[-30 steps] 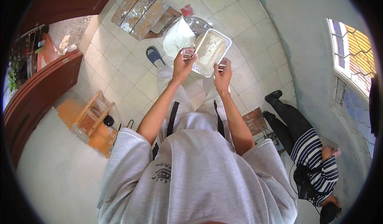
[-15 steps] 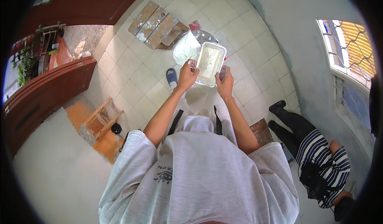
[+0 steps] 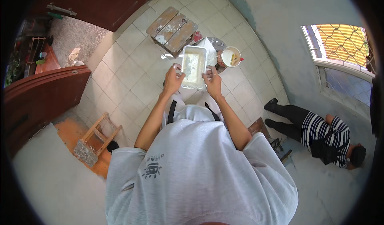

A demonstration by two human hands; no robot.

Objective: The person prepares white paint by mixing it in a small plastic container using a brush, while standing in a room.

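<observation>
A white rectangular tray [image 3: 194, 67], its inside coated with off-white residue like paint, is held up in front of me. My left hand [image 3: 174, 80] grips its left edge near the close corner. On the opposite edge my right hand [image 3: 213, 80] is closed, with the thumb towards the tray. Just beyond the tray's right side is part of a white bag [image 3: 210, 47], the rest hidden behind the tray. A round tub [image 3: 239, 53] of whitish contents, with a yellowish object in it, stands right of the bag.
A paint-spattered wooden stool [image 3: 172, 32] stands beyond the tray on the tiled floor [image 3: 128, 75]. Lower left lies another wooden stool [image 3: 96, 139]. An open red-brown door [image 3: 44, 105] is at left. A person [image 3: 320, 137] in striped clothes is by the right wall.
The tray and both hands have shifted left in the view. The tub, mostly hidden behind the tray before, now shows. The person at right appears more stretched out, with the head farther up.
</observation>
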